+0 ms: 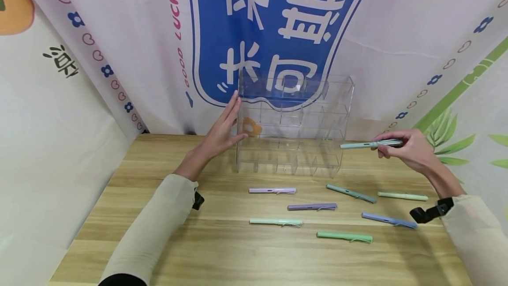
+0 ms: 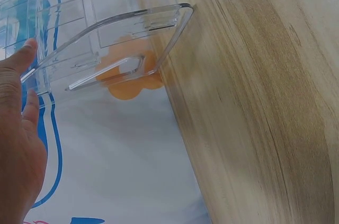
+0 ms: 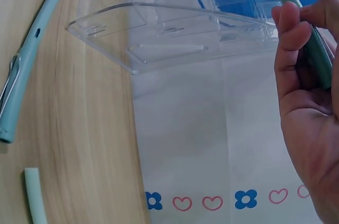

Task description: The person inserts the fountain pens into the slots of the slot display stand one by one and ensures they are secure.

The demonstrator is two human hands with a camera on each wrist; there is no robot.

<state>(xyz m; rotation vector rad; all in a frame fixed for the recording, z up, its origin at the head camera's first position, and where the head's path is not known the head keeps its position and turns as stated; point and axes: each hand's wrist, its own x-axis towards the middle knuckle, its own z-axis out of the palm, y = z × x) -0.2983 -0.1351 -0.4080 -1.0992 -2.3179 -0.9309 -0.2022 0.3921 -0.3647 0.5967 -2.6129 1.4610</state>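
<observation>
Right grip (image 1: pixel 410 148) pinches a pen (image 1: pixel 357 145), partly hidden, apparently teal.

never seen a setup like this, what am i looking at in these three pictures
There is no machine here, just a person's left hand and right hand, both bare. The wide picture is taken from the head, looking forward and down; the other two are taken from the wrists. On the wooden table stands a clear rack with small compartments, and seven pens lie in front of it. The left hand touches the rack's side; the right hand holds a blue-green pen.
</observation>
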